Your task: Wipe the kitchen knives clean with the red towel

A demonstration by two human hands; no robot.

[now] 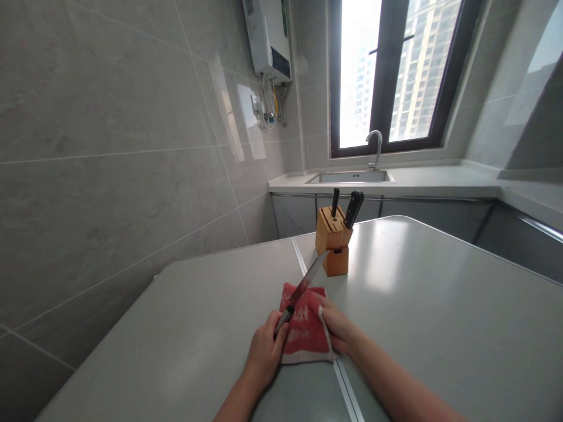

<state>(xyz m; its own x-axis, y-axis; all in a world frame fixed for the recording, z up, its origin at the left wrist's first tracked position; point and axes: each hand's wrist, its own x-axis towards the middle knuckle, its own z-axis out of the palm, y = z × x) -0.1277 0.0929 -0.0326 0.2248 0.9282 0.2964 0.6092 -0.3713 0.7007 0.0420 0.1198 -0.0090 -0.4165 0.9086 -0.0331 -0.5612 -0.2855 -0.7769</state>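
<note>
A kitchen knife with a dark handle is in my left hand, fingers wrapped round the handle. Its blade points up and away, toward the knife block. My right hand grips a red cloth with a pale border at its right edge, the fingers partly hidden behind the fabric. The cloth lies under and behind the knife, against the lower part of the blade. Just beyond stands a wooden knife block, with a large black-handled knife and a smaller black handle in its slots.
The grey-white table has a metal seam running under the cloth. Behind it are a counter with a sink, a faucet and a window. A tiled wall rises on the left, with a water heater.
</note>
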